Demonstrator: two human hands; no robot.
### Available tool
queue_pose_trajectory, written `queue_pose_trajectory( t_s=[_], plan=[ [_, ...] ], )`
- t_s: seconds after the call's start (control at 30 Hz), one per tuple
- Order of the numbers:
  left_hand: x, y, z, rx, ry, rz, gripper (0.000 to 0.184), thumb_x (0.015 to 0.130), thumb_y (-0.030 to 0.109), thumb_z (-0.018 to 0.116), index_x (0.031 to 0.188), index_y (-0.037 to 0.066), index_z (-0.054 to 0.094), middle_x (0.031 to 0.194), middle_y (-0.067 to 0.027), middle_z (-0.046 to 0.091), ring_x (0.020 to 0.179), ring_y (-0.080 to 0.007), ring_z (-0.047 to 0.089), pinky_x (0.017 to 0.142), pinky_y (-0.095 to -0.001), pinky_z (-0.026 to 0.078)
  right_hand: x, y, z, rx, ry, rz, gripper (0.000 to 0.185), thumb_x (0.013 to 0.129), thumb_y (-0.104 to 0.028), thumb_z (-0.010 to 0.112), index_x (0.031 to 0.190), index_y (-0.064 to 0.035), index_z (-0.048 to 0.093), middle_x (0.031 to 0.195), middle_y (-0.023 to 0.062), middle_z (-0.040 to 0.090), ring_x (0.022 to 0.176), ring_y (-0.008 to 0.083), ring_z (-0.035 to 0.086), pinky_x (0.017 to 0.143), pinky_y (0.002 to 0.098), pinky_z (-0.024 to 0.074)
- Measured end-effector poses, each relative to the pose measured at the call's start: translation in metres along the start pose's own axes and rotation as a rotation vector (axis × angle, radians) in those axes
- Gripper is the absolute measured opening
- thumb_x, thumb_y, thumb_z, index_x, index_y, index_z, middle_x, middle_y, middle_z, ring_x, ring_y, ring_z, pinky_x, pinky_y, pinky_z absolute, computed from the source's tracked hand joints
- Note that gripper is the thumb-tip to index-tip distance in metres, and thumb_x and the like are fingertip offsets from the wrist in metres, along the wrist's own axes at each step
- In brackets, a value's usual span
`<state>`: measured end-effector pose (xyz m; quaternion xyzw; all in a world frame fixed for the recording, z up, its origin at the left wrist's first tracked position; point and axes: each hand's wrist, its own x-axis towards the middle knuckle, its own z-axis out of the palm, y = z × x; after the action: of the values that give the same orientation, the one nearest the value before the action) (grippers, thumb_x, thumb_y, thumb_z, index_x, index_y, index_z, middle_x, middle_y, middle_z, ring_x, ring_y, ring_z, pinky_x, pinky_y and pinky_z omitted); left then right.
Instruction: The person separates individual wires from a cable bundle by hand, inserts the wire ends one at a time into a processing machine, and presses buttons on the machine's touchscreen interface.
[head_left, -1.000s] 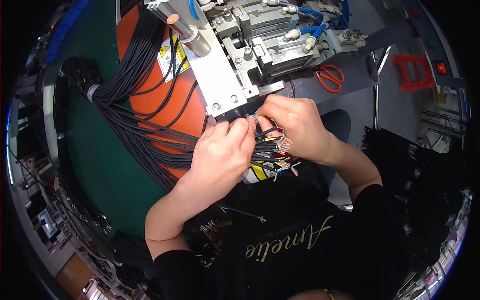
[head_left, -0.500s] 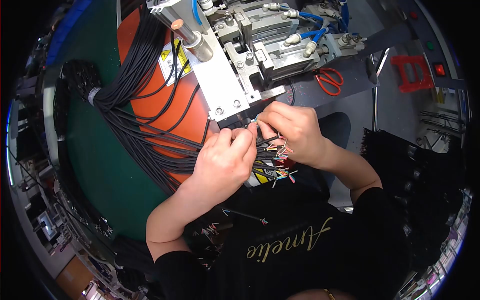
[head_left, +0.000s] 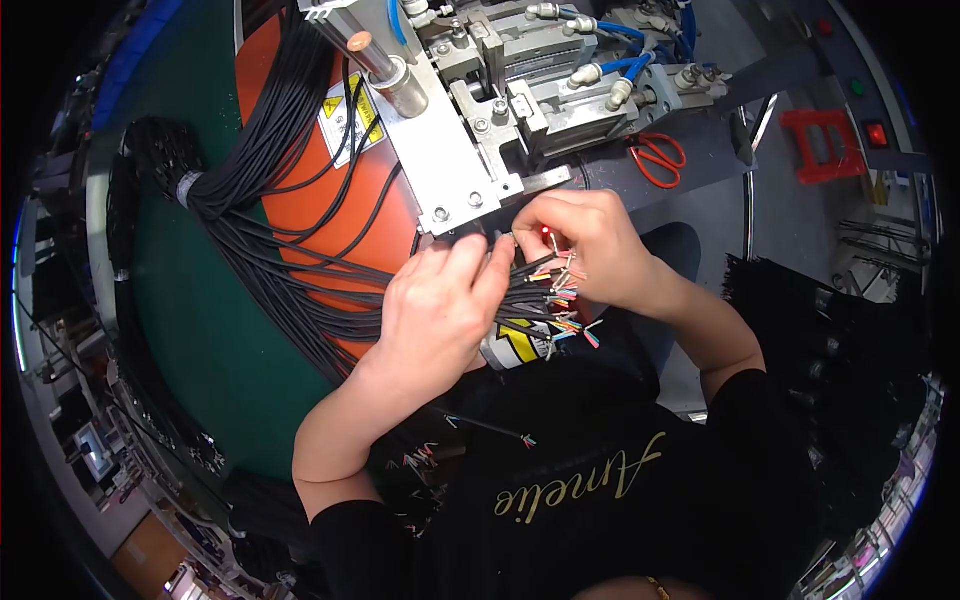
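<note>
A: What crowds the hands at the bench?

B: A machine [head_left: 575,120] fills the top of the frame, its metal plate [head_left: 435,150] standing just above both hands. Red-handled scissors [head_left: 665,160] lie at upper right; a red stand [head_left: 823,146] shows beyond them, near a lit red button [head_left: 877,134]. Black cables [head_left: 290,300] sweep from upper left across an orange board [head_left: 350,205] to the centre, their coloured wire ends [head_left: 565,300] fanned out beside the right hand [head_left: 600,245]

A: And the fingers?

B: The left hand [head_left: 440,310], mid-frame, lies over the cables, thumb and index drawn together below the plate's edge; what sits between them is too hidden to tell. The right thumb and index curl toward the same spot, and whether they pinch a wire cannot be told

A: What differs from half a second ago?

B: A red light [head_left: 546,231] now glows inside the curl of the right hand, and the left hand is closer to the plate. The scissors have stayed put

A: Edges and room?

B: The green table [head_left: 235,330] spreads at left out to its pale rim [head_left: 97,230]. Grey floor [head_left: 790,220] shows at right, below the stand; a black shirt [head_left: 580,540] fills the lower centre
</note>
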<state>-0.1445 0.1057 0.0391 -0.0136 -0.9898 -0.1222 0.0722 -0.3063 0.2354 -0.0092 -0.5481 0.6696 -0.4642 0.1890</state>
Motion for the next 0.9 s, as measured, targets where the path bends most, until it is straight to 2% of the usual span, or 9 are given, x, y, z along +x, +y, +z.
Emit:
queue_pose_trajectory(
  t_s=[0.03,0.17,0.3,0.43,0.53,0.67,0.7,0.83,0.9],
  plan=[
    [-0.003,0.001,0.001,-0.060,0.018,-0.065,0.050,0.064,0.004,0.066,0.114,-0.001,0.063,0.097,-0.0107,0.056,0.081,-0.0268,0.058,0.073,-0.0368,0.050,-0.001,0.002,0.002,0.010,0.019,-0.023,0.009,0.076,0.001,0.069,0.083,0.0017,0.062,0.070,0.0067,0.060,0.056,0.0106,0.055,0.050,0.0253,0.0434],
    [-0.028,-0.008,0.003,-0.092,0.190,-0.150,0.043,0.061,-0.005,0.065,0.104,-0.002,0.066,0.094,-0.0113,0.057,0.082,-0.0283,0.057,0.072,-0.0384,0.048,-0.006,0.008,0.006,0.257,-0.042,0.189,0.009,0.079,0.002,0.068,0.086,0.0022,0.063,0.068,-0.0021,0.055,0.058,0.0012,0.045,0.051,0.0198,0.0370],
    [-0.029,-0.006,0.007,0.001,0.190,-0.215,0.044,0.063,-0.006,0.063,0.107,-0.003,0.066,0.094,-0.0109,0.057,0.083,-0.0269,0.057,0.072,-0.0370,0.046,-0.011,-0.004,-0.002,0.251,-0.012,0.356,0.010,0.087,0.004,0.063,0.096,0.0039,0.066,0.077,0.0001,0.059,0.059,-0.0008,0.045,0.054,0.0178,0.0368],
    [-0.030,-0.008,0.012,-0.049,0.287,-0.109,0.044,0.066,-0.004,0.066,0.110,-0.003,0.065,0.087,-0.0104,0.058,0.076,-0.0261,0.059,0.066,-0.0356,0.046,-0.019,-0.021,-0.002,0.794,-0.024,0.403,0.028,0.085,0.005,0.066,0.113,0.0044,0.062,0.095,0.0029,0.062,0.063,-0.0004,0.050,0.057,0.0171,0.0384],
    [-0.021,0.003,0.000,-0.345,0.264,-0.087,0.044,0.066,0.002,0.070,0.109,-0.003,0.065,0.081,-0.0101,0.060,0.067,-0.0248,0.060,0.059,-0.0348,0.046,-0.016,-0.012,0.005,0.478,-0.106,0.123,0.037,0.086,0.005,0.065,0.122,0.0042,0.056,0.094,0.0036,0.062,0.066,0.0007,0.052,0.058,0.0173,0.0406],
    [-0.026,-0.001,0.011,-0.299,0.334,-0.049,0.034,0.069,0.008,0.077,0.100,-0.002,0.066,0.073,-0.0107,0.063,0.058,-0.0238,0.061,0.050,-0.0356,0.043,-0.022,-0.019,0.020,1.004,0.003,0.330,0.025,0.090,0.000,0.064,0.114,0.0025,0.062,0.085,-0.0005,0.062,0.067,0.0017,0.057,0.056,0.0161,0.0430],
    [-0.023,0.001,0.010,-0.275,0.331,-0.070,0.026,0.073,0.007,0.077,0.096,0.001,0.065,0.069,-0.0095,0.063,0.058,-0.0243,0.062,0.050,-0.0348,0.044,-0.020,-0.025,0.015,1.021,0.024,0.375,0.018,0.092,-0.001,0.062,0.110,0.0036,0.063,0.085,0.0013,0.063,0.067,0.0026,0.058,0.057,0.0162,0.0433],
    [-0.012,-0.002,0.006,-0.619,0.233,-0.188,0.031,0.070,0.004,0.075,0.100,0.002,0.065,0.075,-0.0105,0.064,0.062,-0.0284,0.064,0.055,-0.0347,0.049,-0.020,-0.019,0.021,0.649,0.114,0.064,0.016,0.096,-0.002,0.058,0.107,0.0074,0.062,0.090,0.0064,0.059,0.066,0.0057,0.052,0.058,0.0204,0.0426],
    [-0.012,-0.004,0.007,-0.569,0.279,-0.120,0.032,0.070,0.004,0.074,0.101,0.001,0.065,0.077,-0.0105,0.064,0.064,-0.0278,0.064,0.056,-0.0344,0.048,-0.019,-0.021,0.019,0.911,0.047,0.281,0.016,0.097,-0.008,0.057,0.103,0.0043,0.065,0.084,0.0039,0.061,0.062,0.0043,0.053,0.055,0.0188,0.0405]
  ],
)
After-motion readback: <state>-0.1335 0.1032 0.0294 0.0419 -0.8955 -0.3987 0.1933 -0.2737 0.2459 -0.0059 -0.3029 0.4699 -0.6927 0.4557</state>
